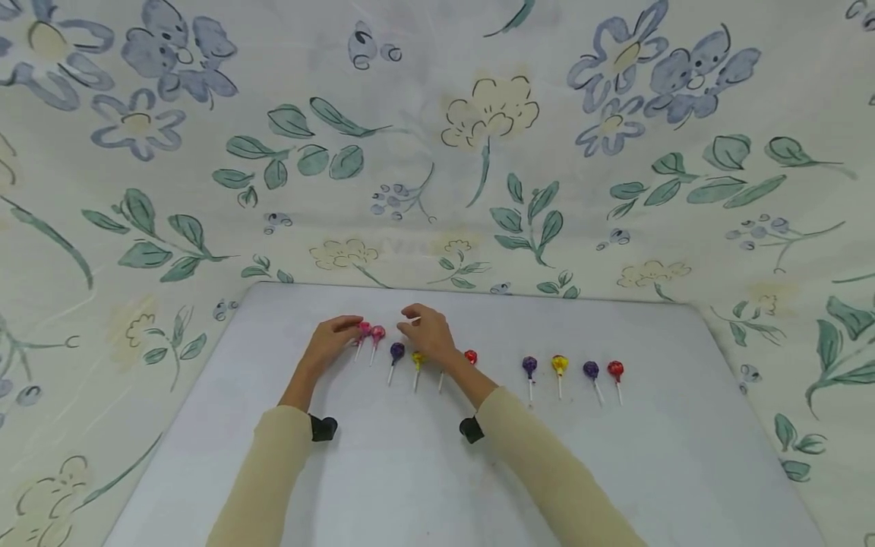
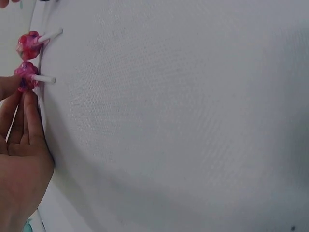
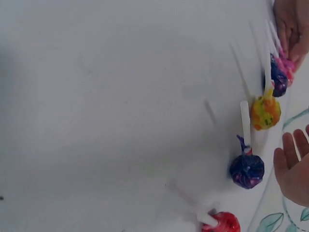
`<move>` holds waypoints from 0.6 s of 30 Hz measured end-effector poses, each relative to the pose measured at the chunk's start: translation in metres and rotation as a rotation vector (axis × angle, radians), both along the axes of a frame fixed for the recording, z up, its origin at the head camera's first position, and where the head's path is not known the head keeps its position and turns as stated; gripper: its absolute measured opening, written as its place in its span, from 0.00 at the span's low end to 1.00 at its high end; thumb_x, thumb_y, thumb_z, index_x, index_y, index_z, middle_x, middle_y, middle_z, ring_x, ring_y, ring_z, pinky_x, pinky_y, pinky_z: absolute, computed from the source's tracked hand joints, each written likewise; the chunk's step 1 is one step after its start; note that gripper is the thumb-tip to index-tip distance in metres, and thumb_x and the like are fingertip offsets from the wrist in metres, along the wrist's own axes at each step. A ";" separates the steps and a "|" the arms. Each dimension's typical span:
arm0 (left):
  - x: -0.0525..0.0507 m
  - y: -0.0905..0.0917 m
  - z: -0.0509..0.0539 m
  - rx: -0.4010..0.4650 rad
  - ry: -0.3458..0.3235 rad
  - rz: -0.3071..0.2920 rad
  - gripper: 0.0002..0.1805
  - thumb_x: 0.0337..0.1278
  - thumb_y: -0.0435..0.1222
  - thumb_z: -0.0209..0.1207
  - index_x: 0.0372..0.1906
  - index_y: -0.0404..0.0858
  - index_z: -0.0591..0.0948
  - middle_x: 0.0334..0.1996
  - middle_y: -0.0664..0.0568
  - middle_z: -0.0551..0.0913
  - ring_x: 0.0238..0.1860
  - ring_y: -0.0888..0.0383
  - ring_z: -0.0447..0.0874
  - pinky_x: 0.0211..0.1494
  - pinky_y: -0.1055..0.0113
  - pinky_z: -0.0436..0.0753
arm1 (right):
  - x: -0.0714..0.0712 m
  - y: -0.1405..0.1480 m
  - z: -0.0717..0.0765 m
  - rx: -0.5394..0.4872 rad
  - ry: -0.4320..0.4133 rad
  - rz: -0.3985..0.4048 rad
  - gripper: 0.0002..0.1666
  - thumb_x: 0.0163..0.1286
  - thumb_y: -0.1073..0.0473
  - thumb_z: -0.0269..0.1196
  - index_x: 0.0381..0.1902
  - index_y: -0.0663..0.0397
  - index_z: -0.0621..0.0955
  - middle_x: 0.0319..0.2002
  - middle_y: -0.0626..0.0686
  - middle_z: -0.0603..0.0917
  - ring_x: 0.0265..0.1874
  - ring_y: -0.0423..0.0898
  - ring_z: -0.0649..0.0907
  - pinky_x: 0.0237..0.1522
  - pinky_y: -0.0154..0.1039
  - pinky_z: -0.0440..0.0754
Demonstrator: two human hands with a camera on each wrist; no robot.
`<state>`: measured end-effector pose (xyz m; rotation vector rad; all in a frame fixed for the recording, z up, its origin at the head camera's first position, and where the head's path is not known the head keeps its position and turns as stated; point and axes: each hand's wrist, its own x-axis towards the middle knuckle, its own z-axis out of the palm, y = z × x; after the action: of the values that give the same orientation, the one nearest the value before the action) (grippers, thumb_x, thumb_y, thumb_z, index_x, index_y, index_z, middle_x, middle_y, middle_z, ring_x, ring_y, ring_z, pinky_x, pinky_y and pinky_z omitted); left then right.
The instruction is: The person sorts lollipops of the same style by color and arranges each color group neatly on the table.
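My left hand (image 1: 330,347) pinches the leftmost pink lollipop (image 2: 26,77) between thumb and fingers. A second pink lollipop (image 1: 378,333) lies right beside it, stick toward me. To their right come a dark purple lollipop (image 1: 397,351) and a yellow one (image 3: 265,113). My right hand (image 1: 429,334) hovers over the row with fingers loosely bent, holding nothing. It hides the head of a dark blue lollipop (image 3: 247,171) in the head view; a red one (image 1: 470,355) shows past the wrist.
Farther right on the white table (image 1: 410,486) lies a separate row: purple (image 1: 529,365), yellow (image 1: 560,365), another purple (image 1: 591,370) and red (image 1: 616,369) lollipops. A floral cloth (image 1: 424,228) rises behind the table's far edge.
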<state>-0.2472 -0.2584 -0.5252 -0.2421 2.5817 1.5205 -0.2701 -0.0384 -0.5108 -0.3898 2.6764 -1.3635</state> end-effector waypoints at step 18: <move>0.011 0.008 0.002 0.016 0.216 0.064 0.23 0.69 0.31 0.58 0.65 0.26 0.73 0.58 0.32 0.77 0.60 0.41 0.76 0.64 0.54 0.74 | 0.014 0.045 0.005 0.086 0.180 0.093 0.18 0.73 0.56 0.63 0.56 0.57 0.82 0.53 0.52 0.85 0.53 0.48 0.82 0.55 0.41 0.80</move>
<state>-0.2363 -0.2506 -0.5236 -0.1682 2.7484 1.6746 -0.2558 0.0069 -0.5055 -0.6486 2.8066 -1.2378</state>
